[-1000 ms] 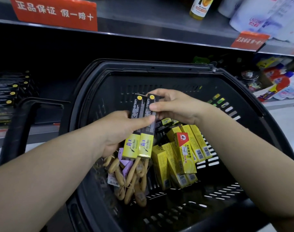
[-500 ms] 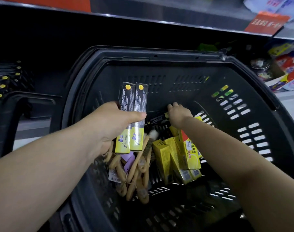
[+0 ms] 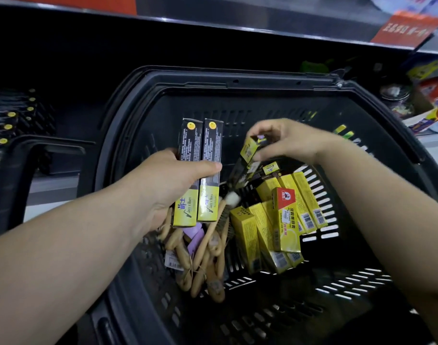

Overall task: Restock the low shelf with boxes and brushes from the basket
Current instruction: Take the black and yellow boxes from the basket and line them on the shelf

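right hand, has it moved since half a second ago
Yes: the right hand has risen off the basket floor toward its far rim, pinching a box.

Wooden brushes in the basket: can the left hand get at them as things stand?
Probably not: the left hand grips two black-and-yellow boxes, whose lower ends hang over the wooden brushes. Its fingers are full, though nothing else covers the brushes.

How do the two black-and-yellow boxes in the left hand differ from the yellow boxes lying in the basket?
Colour: the two black-and-yellow boxes are black above and yellow below; the yellow boxes are yellow all over, one with a red end. Pose: the left hand holds the pair upright, side by side, over the basket; the yellow boxes lie leaning in a heap inside it. Both kinds are long, narrow cartons.
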